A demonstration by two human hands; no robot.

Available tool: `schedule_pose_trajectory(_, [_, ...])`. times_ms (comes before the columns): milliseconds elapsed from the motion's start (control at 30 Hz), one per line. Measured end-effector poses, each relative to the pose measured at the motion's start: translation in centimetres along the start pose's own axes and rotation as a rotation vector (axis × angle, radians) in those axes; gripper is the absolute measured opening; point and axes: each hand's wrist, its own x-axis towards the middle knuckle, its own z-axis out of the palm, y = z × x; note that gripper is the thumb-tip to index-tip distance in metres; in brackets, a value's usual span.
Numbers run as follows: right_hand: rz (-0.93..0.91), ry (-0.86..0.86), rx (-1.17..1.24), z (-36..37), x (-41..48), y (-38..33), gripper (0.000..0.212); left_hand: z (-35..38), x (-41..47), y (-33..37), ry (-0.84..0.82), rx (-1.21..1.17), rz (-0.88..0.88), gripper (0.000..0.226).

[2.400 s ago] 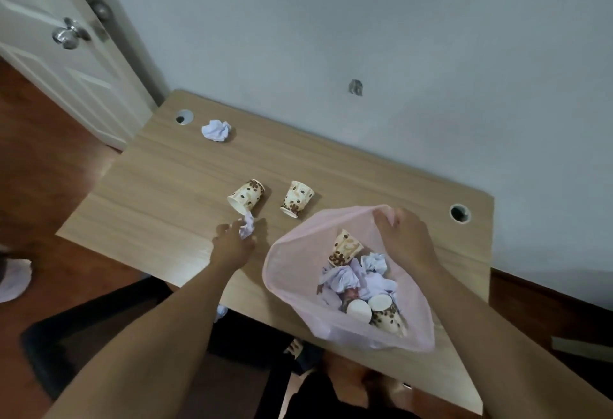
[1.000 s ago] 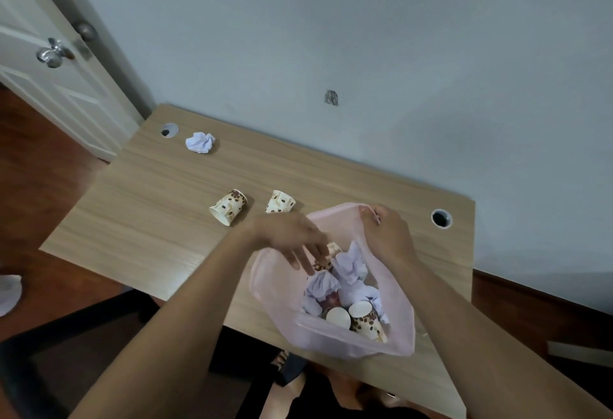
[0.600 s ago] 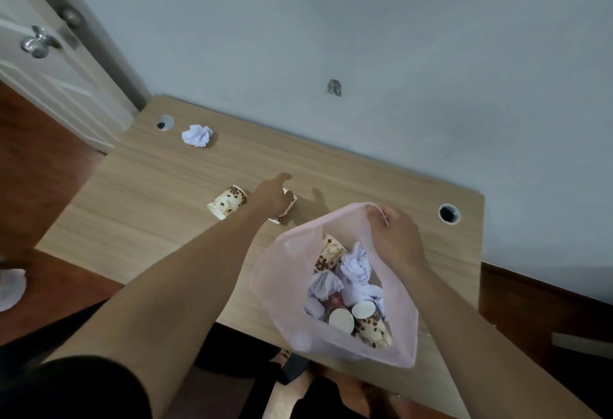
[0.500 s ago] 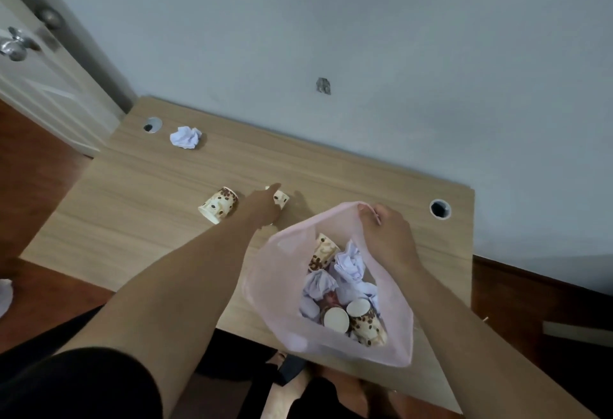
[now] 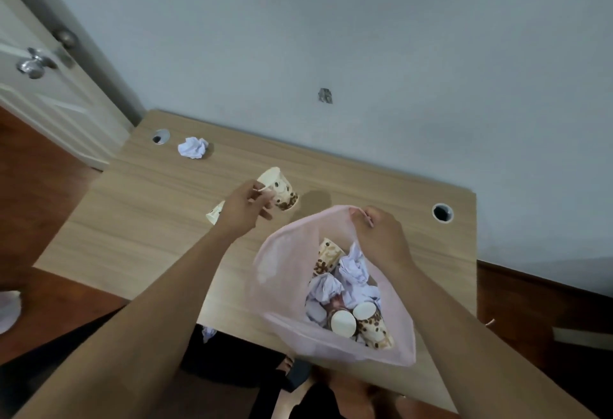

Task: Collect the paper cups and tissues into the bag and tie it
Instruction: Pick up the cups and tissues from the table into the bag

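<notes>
Paper cup [image 5: 280, 190] lifted, tilted, in left hand [image 5: 243, 208] grip; right hand [image 5: 381, 236] pinching bag [image 5: 288, 272] rim.

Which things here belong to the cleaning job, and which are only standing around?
Job: pink bag held open by right hand; paper cup in left hand; second cup on the desk; crumpled tissue.

Not job: door, cable hole, wall mark.
</notes>
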Motion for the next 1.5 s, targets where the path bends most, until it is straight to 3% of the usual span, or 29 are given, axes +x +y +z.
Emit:
schedule_pose_trajectory(67, [-0.009,-0.019,0.007,0.2,0.2,-0.7,0.039,-1.5,-3.0,3.2,-0.087,-0.229,0.064,0.017])
schedule_pose_trajectory(167, [0.008,-0.041,0.061,0.7,0.6,-1.3,0.036,-3.4,-7.0,5.0,-0.389,-0.479,0.069,0.028])
schedule_pose_trajectory(267, [-0.008,-0.052,0.070,1.2,0.9,-1.9,0.032,-3.0,-9.6,3.2,-0.678,-0.397,0.041,0.027])
schedule_pose_trajectory(367, [-0.014,-0.059,0.098,1.3,1.2,-3.3,0.028,-1.5,-10.8,0.9,-0.795,-0.121,0.082,0.012])
schedule_pose_trajectory(700, [-0.053,0.003,0.118,2.6,1.7,-6.4,0.039,1.4,-8.0,-5.5,-0.347,0.420,0.078,0.019])
schedule_pose_trajectory(900, [-0.050,-0.012,0.123,4.5,2.1,-5.7,0.036,-0.1,-6.0,-6.0,-0.143,0.483,0.137,0.027])
schedule_pose_trajectory(1000, [-0.021,-0.032,0.148,5.1,2.0,-5.2,0.033,-1.2,-5.3,-5.3,0.047,0.348,0.105,0.019])
schedule_pose_trajectory(1100, [-0.016,-0.035,0.145,5.6,2.1,-5.0,0.031,-2.4,-3.8,-6.1,0.274,0.049,-0.106,0.026])
schedule_pose_trajectory(1233, [-0.008,-0.033,0.146,5.9,2.0,-4.7,0.036,-3.6,-1.6,-8.2,0.443,-0.175,-0.362,0.013])
schedule_pose_trajectory(1300, [-0.015,-0.021,0.143,5.9,1.8,-4.5,0.038,-3.6,-0.8,-8.6,0.429,-0.295,-0.434,0.008])
schedule_pose_trajectory(1500, [-0.024,-0.016,0.112,5.8,1.2,-3.8,0.044,-4.1,0.4,-8.2,0.240,-0.622,-0.535,0.027])
